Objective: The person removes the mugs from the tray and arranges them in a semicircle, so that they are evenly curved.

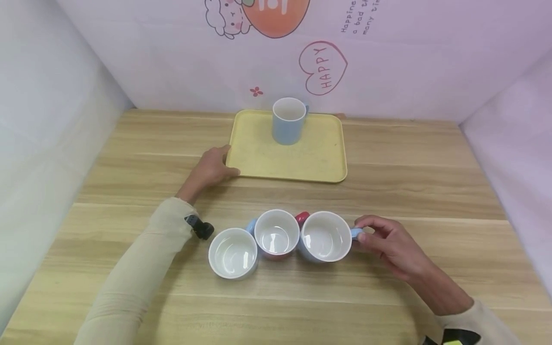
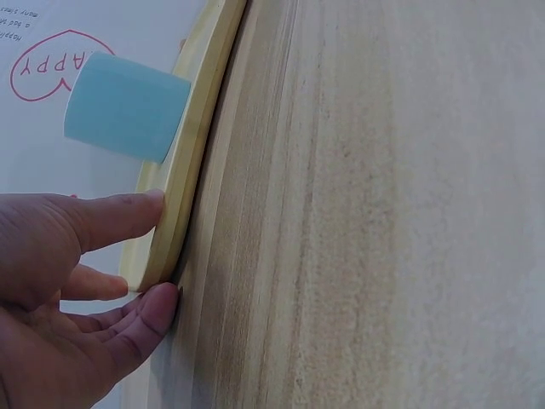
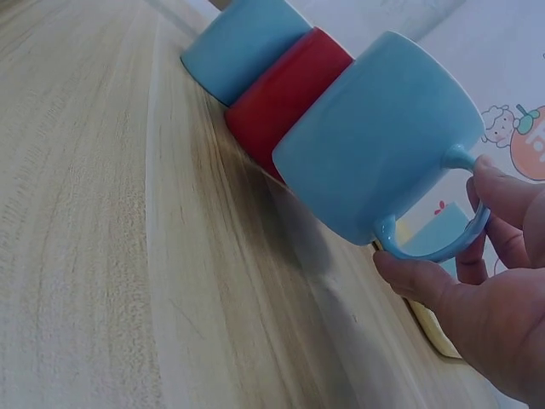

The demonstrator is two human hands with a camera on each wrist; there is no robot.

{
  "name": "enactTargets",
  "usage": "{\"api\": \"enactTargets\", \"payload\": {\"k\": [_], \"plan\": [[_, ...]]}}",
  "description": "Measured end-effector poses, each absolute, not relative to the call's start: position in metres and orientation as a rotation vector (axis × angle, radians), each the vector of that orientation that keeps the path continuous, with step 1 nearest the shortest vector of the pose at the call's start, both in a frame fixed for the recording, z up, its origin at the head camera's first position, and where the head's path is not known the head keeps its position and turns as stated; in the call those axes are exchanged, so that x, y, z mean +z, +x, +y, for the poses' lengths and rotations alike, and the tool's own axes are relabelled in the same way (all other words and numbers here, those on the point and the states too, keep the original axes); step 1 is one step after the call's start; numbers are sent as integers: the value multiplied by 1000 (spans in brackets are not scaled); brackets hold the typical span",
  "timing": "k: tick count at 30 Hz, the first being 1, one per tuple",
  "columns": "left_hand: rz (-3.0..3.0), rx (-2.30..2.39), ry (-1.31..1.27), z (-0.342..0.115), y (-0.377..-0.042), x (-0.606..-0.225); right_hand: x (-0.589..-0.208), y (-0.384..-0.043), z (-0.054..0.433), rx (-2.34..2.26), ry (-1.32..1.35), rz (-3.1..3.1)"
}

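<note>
My right hand (image 1: 392, 247) pinches the handle of a light blue mug (image 1: 326, 235) between thumb and fingers. In the right wrist view this mug (image 3: 383, 141) leans, with a shadow on the tabletop below it. Close on its left is a red mug (image 1: 277, 232), and beyond that another light blue mug (image 1: 233, 254); all show white insides. My left hand (image 1: 211, 166) grips the near left corner of a yellow tray (image 1: 258, 160), its fingers at the rim (image 2: 174, 230). Toward the tray's back stands a third light blue mug (image 1: 286, 130).
The wood-grain table (image 1: 276, 311) runs under everything. Behind the tray rises a white printed backdrop (image 1: 388, 72) with a heart and cartoon figures. White sheets (image 1: 39, 120) close off both sides. My left forearm lies left of the row of mugs.
</note>
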State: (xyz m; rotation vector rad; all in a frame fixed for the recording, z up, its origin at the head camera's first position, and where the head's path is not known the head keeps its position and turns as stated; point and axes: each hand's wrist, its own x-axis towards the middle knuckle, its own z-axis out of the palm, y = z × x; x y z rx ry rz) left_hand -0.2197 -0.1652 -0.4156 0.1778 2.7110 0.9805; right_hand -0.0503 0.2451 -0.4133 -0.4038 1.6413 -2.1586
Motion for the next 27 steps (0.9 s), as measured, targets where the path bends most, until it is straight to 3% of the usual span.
{"api": "enactTargets", "payload": {"k": [27], "plan": [[2756,965,221,-165,-219,-417,-429,-51,245,-2152,-346,1629]]}}
